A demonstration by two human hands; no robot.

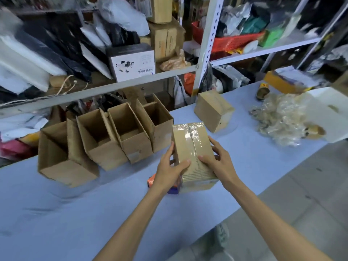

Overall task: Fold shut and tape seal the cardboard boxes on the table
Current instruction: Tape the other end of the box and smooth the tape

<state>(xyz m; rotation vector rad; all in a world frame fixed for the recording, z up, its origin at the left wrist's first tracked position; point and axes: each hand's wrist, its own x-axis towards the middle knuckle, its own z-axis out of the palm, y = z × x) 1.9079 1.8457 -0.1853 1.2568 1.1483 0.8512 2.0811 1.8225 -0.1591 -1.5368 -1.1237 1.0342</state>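
I hold the sealed cardboard box [192, 147] just above the pale blue table [75, 213]. My left hand [169, 166] and right hand [216, 161] clasp its long sides, thumbs on the top. Glossy clear tape runs down its matte brown lid and wrinkles at the far edge. Four open-topped cartons [105, 138] stand in a row to the left.

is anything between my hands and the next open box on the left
Nothing visible does. The left hand and right hand both grip the taped box; the nearest open box stands just left of it on the table, with only a narrow gap between.
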